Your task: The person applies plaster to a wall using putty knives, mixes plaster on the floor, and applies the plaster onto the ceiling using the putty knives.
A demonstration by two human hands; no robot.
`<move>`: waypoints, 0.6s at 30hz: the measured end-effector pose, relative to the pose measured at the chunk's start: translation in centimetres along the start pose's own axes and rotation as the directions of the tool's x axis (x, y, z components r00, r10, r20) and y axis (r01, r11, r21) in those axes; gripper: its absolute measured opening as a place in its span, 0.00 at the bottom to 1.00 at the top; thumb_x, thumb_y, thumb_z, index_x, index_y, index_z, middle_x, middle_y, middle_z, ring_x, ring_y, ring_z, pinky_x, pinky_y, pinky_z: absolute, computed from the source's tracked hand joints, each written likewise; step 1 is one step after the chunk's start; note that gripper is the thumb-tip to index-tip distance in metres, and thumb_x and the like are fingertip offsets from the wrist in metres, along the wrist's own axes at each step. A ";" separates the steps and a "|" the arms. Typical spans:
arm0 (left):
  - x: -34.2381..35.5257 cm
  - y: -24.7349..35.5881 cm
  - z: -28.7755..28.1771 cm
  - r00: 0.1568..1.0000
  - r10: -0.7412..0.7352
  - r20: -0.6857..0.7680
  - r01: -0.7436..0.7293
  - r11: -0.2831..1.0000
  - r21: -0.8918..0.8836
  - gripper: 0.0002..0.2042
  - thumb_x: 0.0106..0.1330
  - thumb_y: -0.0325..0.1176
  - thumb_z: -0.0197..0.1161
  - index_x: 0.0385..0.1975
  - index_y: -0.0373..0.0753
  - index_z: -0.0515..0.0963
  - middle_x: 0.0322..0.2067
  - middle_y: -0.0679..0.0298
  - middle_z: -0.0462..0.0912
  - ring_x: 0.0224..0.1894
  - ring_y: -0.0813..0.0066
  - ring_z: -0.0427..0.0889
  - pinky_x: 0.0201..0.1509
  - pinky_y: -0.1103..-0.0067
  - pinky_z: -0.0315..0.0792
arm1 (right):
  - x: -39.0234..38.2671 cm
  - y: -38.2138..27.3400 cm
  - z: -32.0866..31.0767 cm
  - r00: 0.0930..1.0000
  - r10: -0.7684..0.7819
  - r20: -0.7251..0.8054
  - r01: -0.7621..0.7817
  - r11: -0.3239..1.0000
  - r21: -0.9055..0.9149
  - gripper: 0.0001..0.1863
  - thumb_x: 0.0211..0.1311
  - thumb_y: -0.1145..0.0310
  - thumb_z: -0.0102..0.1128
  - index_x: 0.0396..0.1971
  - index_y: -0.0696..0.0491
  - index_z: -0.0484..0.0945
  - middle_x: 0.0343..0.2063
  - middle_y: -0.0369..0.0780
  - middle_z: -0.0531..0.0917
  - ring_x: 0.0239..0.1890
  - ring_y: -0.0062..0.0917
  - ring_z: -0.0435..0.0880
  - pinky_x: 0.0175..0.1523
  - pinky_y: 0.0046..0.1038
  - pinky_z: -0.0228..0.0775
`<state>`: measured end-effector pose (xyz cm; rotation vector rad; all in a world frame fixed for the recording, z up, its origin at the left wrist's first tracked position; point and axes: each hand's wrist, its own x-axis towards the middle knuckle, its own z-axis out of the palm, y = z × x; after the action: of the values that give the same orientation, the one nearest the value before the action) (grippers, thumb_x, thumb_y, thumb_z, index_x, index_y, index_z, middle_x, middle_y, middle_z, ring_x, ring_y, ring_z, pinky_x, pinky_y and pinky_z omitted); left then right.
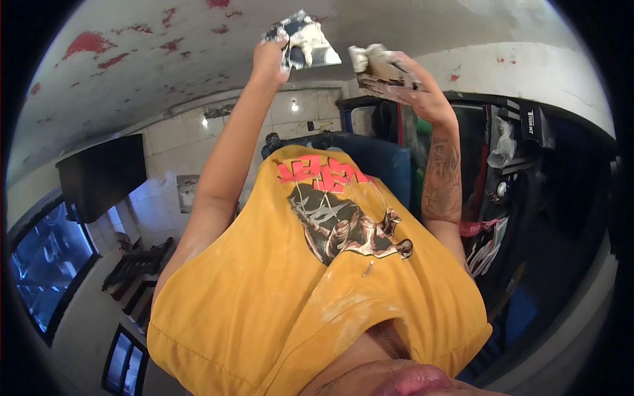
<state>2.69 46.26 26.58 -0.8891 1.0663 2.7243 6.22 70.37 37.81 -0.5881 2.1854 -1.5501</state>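
Both of my arms are raised toward the top of the head view. My left hand [269, 65] is closed on the edge of a flat, squarish plate [318, 55], dark with thick white paste smeared across it. To its right, my right hand [428, 96] grips a broad, flat tool [386, 71] coated in greyish-white paste; its exact kind is hard to make out. A small gap separates the plate from the coated tool. Pale surface with red patches [89, 43] stretches above and behind both hands.
On the left hangs a dark flat screen [102, 177], with a window [53, 264] below it. Dark shelving [492, 135] holding bags and papers stands at right. Something large and blue [389, 162] is behind my yellow shirt [317, 284].
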 end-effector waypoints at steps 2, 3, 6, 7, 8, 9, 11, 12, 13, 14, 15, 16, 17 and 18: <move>-1.5 -0.4 1.4 0.999 -0.045 0.014 0.043 0.993 0.114 0.08 0.53 0.23 0.49 0.34 0.35 0.68 0.30 0.60 0.73 0.29 0.69 0.75 0.28 0.74 0.70 | -1.4 0.8 -1.7 0.995 0.002 -0.096 0.034 0.929 0.370 0.31 0.39 0.88 0.47 0.51 0.59 0.58 0.46 0.42 0.68 0.46 0.28 0.69 0.50 0.24 0.61; 0.0 -1.0 -0.5 0.996 -0.073 0.049 0.066 0.990 0.126 0.09 0.53 0.23 0.48 0.35 0.36 0.68 0.30 0.60 0.73 0.30 0.70 0.75 0.29 0.75 0.71 | -1.1 0.9 -1.5 0.984 0.048 -0.172 0.050 0.851 0.523 0.33 0.38 0.87 0.49 0.52 0.60 0.56 0.46 0.43 0.68 0.46 0.28 0.70 0.49 0.25 0.63; -1.7 0.4 0.4 0.983 -0.081 0.167 0.045 0.976 0.211 0.10 0.53 0.22 0.45 0.36 0.36 0.68 0.31 0.60 0.74 0.33 0.71 0.75 0.33 0.76 0.72 | -1.6 2.8 -2.9 0.933 -0.009 -0.361 0.262 0.704 0.660 0.36 0.37 0.87 0.51 0.53 0.61 0.52 0.46 0.43 0.68 0.45 0.28 0.71 0.47 0.26 0.66; -2.2 1.7 1.2 0.958 -0.109 0.267 0.047 0.972 0.229 0.11 0.52 0.21 0.45 0.37 0.35 0.67 0.32 0.60 0.74 0.34 0.71 0.75 0.33 0.76 0.72 | -1.7 3.5 -3.7 0.891 -0.007 -0.454 0.333 0.689 0.643 0.36 0.36 0.88 0.50 0.53 0.61 0.53 0.46 0.43 0.68 0.45 0.28 0.71 0.48 0.27 0.65; -2.0 3.3 1.5 0.963 -0.106 0.249 0.030 0.956 0.291 0.12 0.52 0.21 0.44 0.38 0.33 0.67 0.34 0.60 0.74 0.35 0.71 0.75 0.36 0.76 0.72 | -1.8 4.6 -4.7 0.845 -0.005 -0.534 0.401 0.666 0.628 0.36 0.35 0.88 0.50 0.53 0.60 0.54 0.46 0.42 0.69 0.46 0.28 0.70 0.49 0.27 0.64; -1.3 5.1 1.5 0.926 -0.070 0.370 -0.068 0.936 0.346 0.13 0.52 0.20 0.43 0.38 0.32 0.67 0.34 0.60 0.75 0.35 0.72 0.75 0.39 0.78 0.70 | -2.1 6.4 -6.6 0.793 0.009 -0.609 0.416 0.723 0.552 0.35 0.35 0.89 0.48 0.52 0.60 0.55 0.45 0.41 0.70 0.45 0.27 0.71 0.48 0.26 0.64; -0.7 8.5 2.6 0.839 -0.131 0.528 -0.142 0.885 0.444 0.15 0.52 0.19 0.43 0.40 0.31 0.66 0.37 0.60 0.74 0.38 0.74 0.74 0.43 0.80 0.68 | -2.9 10.4 -11.3 0.620 0.077 -0.781 0.371 0.848 0.378 0.33 0.36 0.91 0.42 0.50 0.59 0.58 0.41 0.40 0.72 0.42 0.25 0.72 0.45 0.24 0.65; 0.0 10.5 3.3 0.815 -0.114 0.569 -0.242 0.824 0.512 0.16 0.51 0.19 0.43 0.42 0.30 0.65 0.39 0.60 0.73 0.40 0.74 0.73 0.45 0.81 0.66 | -2.8 12.0 -13.6 0.506 0.052 -0.861 0.412 0.862 0.294 0.31 0.35 0.90 0.40 0.47 0.59 0.61 0.39 0.39 0.73 0.39 0.24 0.72 0.42 0.22 0.65; 0.4 12.5 3.8 0.794 -0.155 0.588 -0.281 0.764 0.581 0.17 0.50 0.20 0.44 0.43 0.30 0.65 0.39 0.60 0.73 0.41 0.75 0.71 0.47 0.81 0.64 | -2.6 13.2 -15.5 0.423 0.022 -0.906 0.337 0.924 0.179 0.29 0.34 0.89 0.40 0.45 0.59 0.63 0.38 0.39 0.73 0.38 0.24 0.73 0.41 0.22 0.64; 0.8 14.3 4.3 0.767 -0.150 0.624 -0.381 0.676 0.631 0.18 0.49 0.21 0.47 0.43 0.31 0.65 0.38 0.62 0.73 0.41 0.76 0.70 0.47 0.81 0.63 | -2.3 14.3 -17.3 0.342 -0.013 -0.940 0.244 0.967 0.076 0.27 0.34 0.89 0.40 0.43 0.59 0.64 0.36 0.39 0.74 0.36 0.24 0.73 0.40 0.21 0.64; 0.8 16.6 5.8 0.648 -0.193 0.736 -0.619 0.429 0.658 0.19 0.46 0.23 0.50 0.43 0.31 0.65 0.37 0.63 0.72 0.40 0.76 0.70 0.47 0.82 0.62 | -2.3 15.6 -19.5 0.313 -0.017 -0.950 0.253 0.965 0.066 0.27 0.34 0.89 0.40 0.43 0.59 0.64 0.36 0.39 0.74 0.36 0.24 0.73 0.40 0.21 0.64; 1.9 18.4 6.7 0.640 -0.270 0.719 -0.626 0.359 0.692 0.20 0.44 0.24 0.53 0.42 0.32 0.66 0.37 0.64 0.72 0.39 0.77 0.69 0.47 0.82 0.62 | -2.2 16.7 -21.9 0.220 -0.031 -0.975 0.162 0.987 0.005 0.26 0.36 0.87 0.39 0.43 0.58 0.64 0.34 0.41 0.74 0.36 0.25 0.73 0.41 0.22 0.64; 1.7 19.2 7.9 0.674 -0.226 0.703 -0.597 0.394 0.699 0.20 0.43 0.24 0.54 0.40 0.33 0.67 0.36 0.65 0.72 0.38 0.78 0.70 0.45 0.82 0.64 | -2.4 17.3 -23.6 0.131 -0.044 -0.990 0.075 0.997 -0.035 0.25 0.37 0.86 0.39 0.42 0.58 0.65 0.33 0.43 0.74 0.36 0.26 0.73 0.41 0.24 0.63; 1.4 20.4 9.5 0.723 -0.380 0.577 -0.435 0.399 0.807 0.20 0.43 0.24 0.55 0.41 0.33 0.67 0.35 0.66 0.72 0.37 0.79 0.71 0.44 0.82 0.65 | -2.8 17.9 -25.2 0.103 -0.046 -0.994 0.091 0.995 -0.037 0.25 0.37 0.86 0.39 0.42 0.58 0.65 0.33 0.43 0.74 0.36 0.26 0.73 0.41 0.24 0.63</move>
<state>-8.71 36.86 43.54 0.3782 1.9567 1.5496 -7.00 96.94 28.83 0.7817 2.9876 -2.4754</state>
